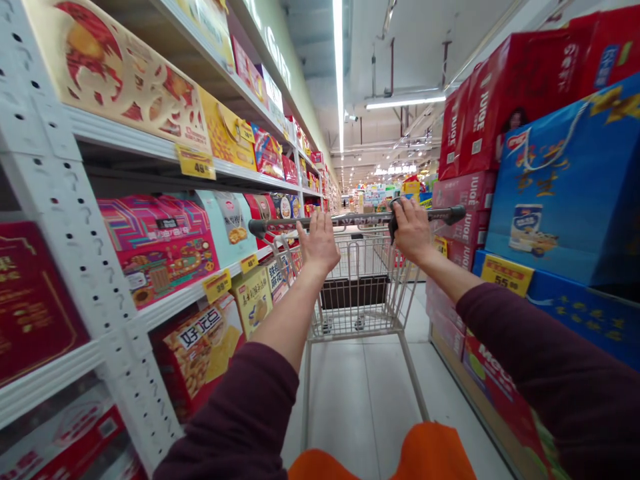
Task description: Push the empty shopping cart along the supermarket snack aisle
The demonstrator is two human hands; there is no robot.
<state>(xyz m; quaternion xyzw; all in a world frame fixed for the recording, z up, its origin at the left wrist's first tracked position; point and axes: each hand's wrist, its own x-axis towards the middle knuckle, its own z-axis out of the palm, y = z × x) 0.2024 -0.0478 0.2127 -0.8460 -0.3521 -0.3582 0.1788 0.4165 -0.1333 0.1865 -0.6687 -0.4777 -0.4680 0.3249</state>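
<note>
A metal shopping cart [367, 327] stands straight in front of me, its grey handlebar [280, 227] running crosswise. My left hand [319, 241] lies over the bar left of its middle, fingers together and bent over it, thumb by the near side. Farther right, my right hand [413, 230] wraps round the same bar. A small black object [393, 223] shows beside that hand's thumb; its kind I cannot make out. Inside the wire basket, a dark brown panel [355, 292] is visible at the near end.
Shelves [180, 293] of boxed snacks with yellow price tags line the left side closely. On the right rise stacked red cartons [515, 100] and a large blue gift box [560, 180]. Pale floor tiles [345, 400] run between them, and the aisle stretches ahead under strip lights.
</note>
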